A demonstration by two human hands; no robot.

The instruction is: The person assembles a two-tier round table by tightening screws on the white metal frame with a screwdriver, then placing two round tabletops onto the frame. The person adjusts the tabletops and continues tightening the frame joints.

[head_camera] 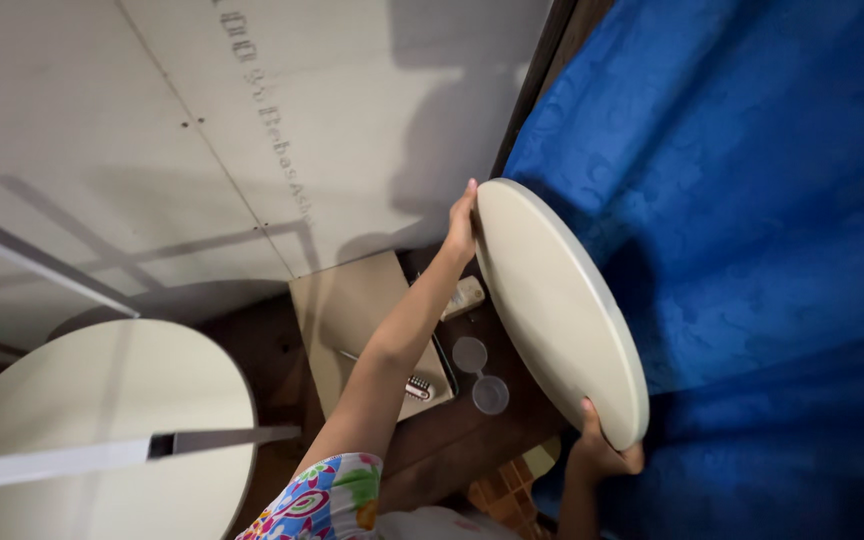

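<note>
Head view: round beige board (557, 305) in both hands' grip.

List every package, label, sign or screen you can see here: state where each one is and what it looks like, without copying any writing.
Printed marking: a slanted line of small grey characters across the pale wall panel, upper left.
Small packet or wrapper: cream, oblong, on the dark surface beside the left hand's forearm; too blurred to tell more.
No signs or screens are visible.
</note>
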